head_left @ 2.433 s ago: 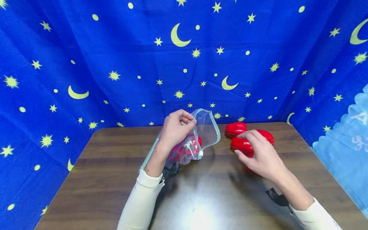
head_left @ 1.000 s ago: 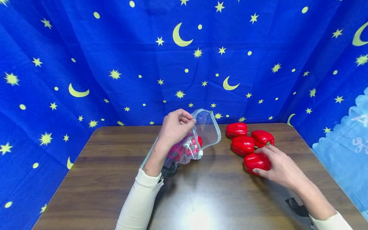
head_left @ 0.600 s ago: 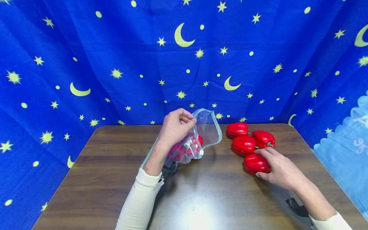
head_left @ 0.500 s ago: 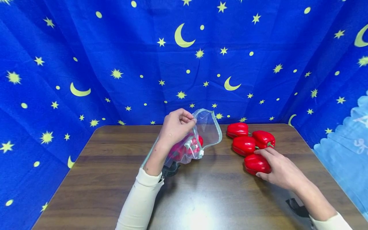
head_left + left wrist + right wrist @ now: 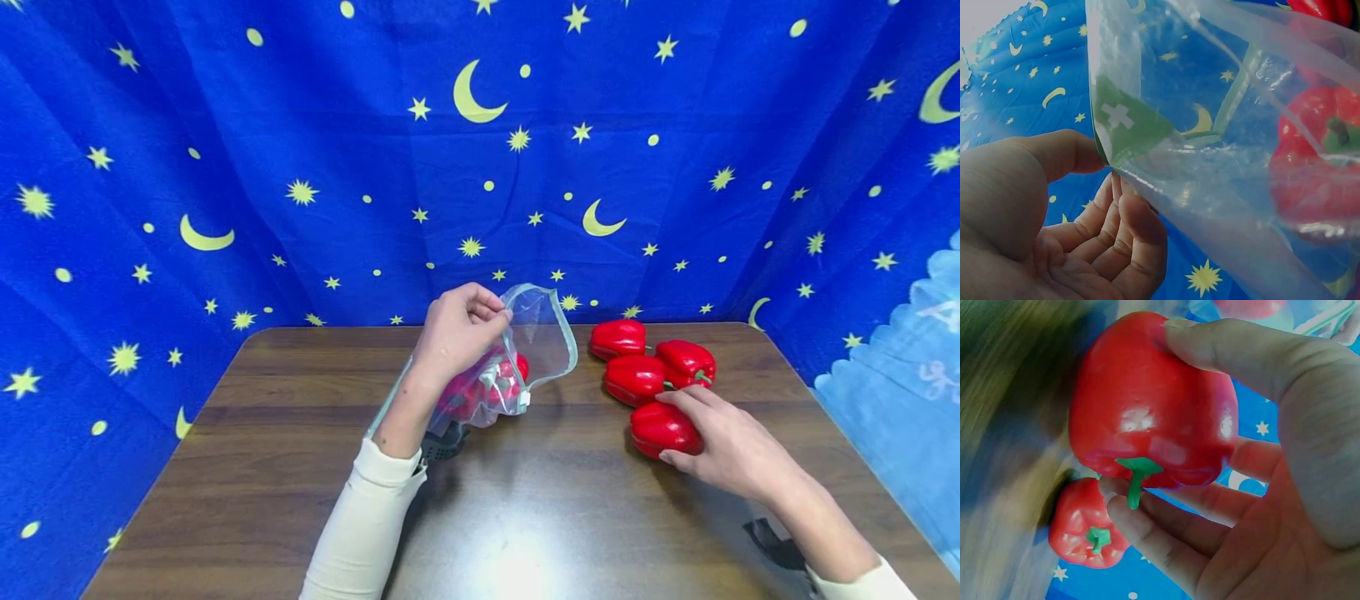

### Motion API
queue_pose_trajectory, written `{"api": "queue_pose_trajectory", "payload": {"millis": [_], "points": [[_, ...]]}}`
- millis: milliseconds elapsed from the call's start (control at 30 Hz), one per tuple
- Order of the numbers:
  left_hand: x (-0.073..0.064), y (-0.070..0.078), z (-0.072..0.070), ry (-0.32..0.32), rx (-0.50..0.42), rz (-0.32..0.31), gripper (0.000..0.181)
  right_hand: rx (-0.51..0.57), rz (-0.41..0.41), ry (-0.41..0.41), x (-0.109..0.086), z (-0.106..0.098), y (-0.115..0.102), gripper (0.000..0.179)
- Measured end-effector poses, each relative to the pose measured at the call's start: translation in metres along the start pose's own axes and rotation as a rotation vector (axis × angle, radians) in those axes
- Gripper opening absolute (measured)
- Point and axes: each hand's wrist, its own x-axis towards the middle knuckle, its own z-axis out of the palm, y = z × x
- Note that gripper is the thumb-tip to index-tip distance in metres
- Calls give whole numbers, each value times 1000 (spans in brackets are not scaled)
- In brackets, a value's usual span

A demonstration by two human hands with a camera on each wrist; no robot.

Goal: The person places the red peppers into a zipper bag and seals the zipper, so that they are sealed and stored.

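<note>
My left hand (image 5: pixel 461 333) pinches the rim of a clear zip bag (image 5: pixel 542 333) with pale green edging between thumb and fingertips. Its mouth gapes toward the right. Through the plastic in the left wrist view, a red bell pepper (image 5: pixel 1316 162) with a green stem shows. My right hand (image 5: pixel 731 442) grips another red bell pepper (image 5: pixel 663 430), thumb on one side and fingers on the other, as the right wrist view confirms. Just behind it sit three more peppers, a middle one (image 5: pixel 633 380), a right one (image 5: pixel 686 362) and a back one (image 5: pixel 618 339).
Everything stands on a brown wooden table (image 5: pixel 300 483). A blue curtain (image 5: pixel 337 167) with moons and stars rises behind and to the left. Light blue cloth (image 5: pixel 900 392) hangs at the right side. Dark straps with cameras sit at both wrists.
My right hand came back from over the rear peppers to the front one and took hold of it. That pepper has since shifted slightly left. The left hand and bag stay in place.
</note>
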Motion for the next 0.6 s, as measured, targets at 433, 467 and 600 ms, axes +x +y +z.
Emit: {"api": "queue_pose_trajectory", "payload": {"millis": [433,467,600], "points": [[1,-1,0,-12,2,-2,14,-1,-45,61,1,-7,-10,68],[1,-1,0,-10,4,-3,14,3,-48,68,1,-8,-11,69],[1,-1,1,-8,3,-1,13,13,-78,113,3,-12,-14,70]]}}
